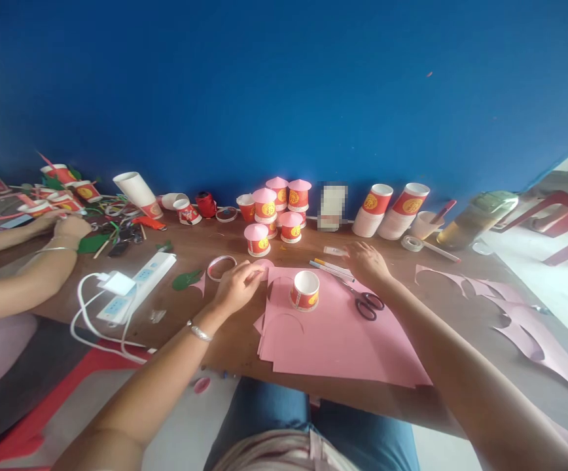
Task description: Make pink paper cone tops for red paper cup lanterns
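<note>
My left hand [237, 286] is closed in a pinch on a small pink paper round [264, 267] at the far left corner of a stack of pink paper sheets [336, 337]. A red and white paper cup [305, 290] stands upright on the sheets just right of that hand. My right hand [367, 261] lies palm down with its fingers spread, reaching toward the pens [330, 268] on the table. Black-handled scissors [365, 301] lie on the pink paper just below that hand.
Several red cups with pink cone lids [277, 212] stand at the back, with stacked cups [392, 210] and a tape roll [412, 243] to the right. A white power strip [137, 284] lies left. Another person's hands [71, 227] work at far left. Pink paper offcuts [514, 314] lie right.
</note>
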